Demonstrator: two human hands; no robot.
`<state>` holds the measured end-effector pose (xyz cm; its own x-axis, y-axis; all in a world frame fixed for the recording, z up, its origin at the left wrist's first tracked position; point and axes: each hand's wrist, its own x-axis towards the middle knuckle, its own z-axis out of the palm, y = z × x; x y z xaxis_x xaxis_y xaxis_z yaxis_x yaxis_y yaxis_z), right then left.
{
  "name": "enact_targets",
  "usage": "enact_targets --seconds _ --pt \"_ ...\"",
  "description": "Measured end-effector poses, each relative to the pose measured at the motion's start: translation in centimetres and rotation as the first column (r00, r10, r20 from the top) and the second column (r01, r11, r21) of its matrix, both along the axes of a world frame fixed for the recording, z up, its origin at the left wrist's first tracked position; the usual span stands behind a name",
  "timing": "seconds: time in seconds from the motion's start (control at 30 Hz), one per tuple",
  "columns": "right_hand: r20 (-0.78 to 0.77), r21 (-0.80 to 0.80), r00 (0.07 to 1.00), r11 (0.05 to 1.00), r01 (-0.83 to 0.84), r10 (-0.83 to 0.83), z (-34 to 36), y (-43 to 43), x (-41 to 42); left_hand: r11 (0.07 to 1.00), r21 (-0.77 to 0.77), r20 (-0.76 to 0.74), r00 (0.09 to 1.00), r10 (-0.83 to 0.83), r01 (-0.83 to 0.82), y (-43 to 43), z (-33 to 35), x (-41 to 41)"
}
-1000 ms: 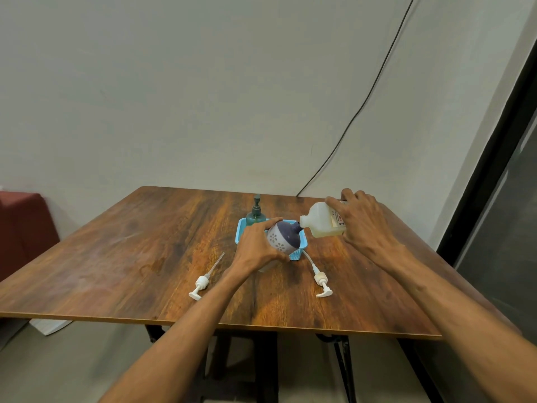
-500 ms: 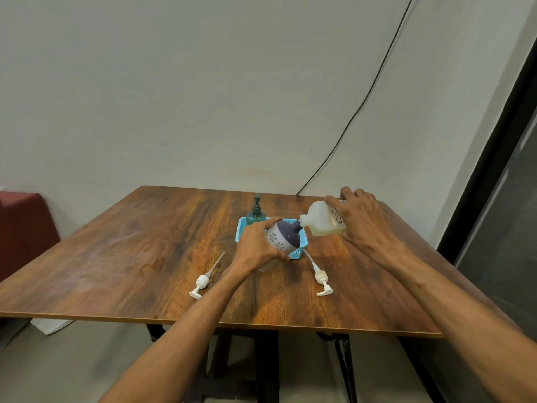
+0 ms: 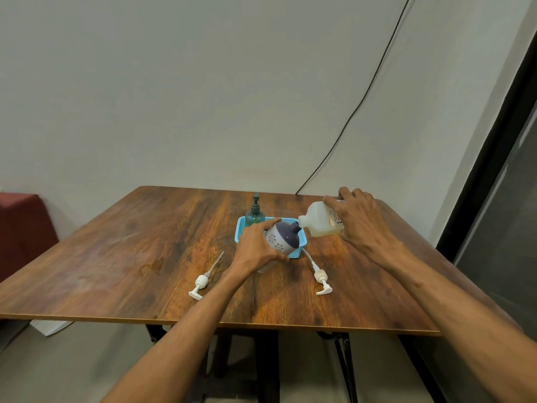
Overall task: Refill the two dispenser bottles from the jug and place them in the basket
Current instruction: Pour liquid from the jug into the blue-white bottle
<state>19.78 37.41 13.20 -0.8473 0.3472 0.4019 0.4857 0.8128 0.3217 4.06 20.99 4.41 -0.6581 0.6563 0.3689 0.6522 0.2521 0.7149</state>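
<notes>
Little has moved since a second ago: both hands keep the same pouring pose, jug to bottle
Left hand (image 3: 255, 247) grips the purple-topped dispenser bottle (image 3: 282, 238) from its near side, fingers and thumb curled round the body, the bottle tilted so its open neck points away towards the right hand (image 3: 360, 219). That hand grasps the pale jug (image 3: 315, 219) from above, fingers wrapped over the label, the jug tipped sideways so its mouth touches the bottle's neck, between the two hands. Behind the held bottle, partly hidden by it, sits the blue basket (image 3: 241, 231), and a green pump bottle (image 3: 254, 216) stands upright at its far corner, just beyond the left fingertips. One loose white pump (image 3: 200, 283) lies on the table (image 3: 116, 257) left of the left wrist, another (image 3: 321, 279) between the two forearms
</notes>
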Motion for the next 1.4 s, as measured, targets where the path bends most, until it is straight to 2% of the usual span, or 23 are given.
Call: enact_targets --seconds 1.4 --pt "0.001 0.06 1.0 0.998 -0.019 0.018 0.2 0.08 0.03 1.0 0.004 0.024 1.0 -0.011 0.011 0.4 -0.21 0.19"
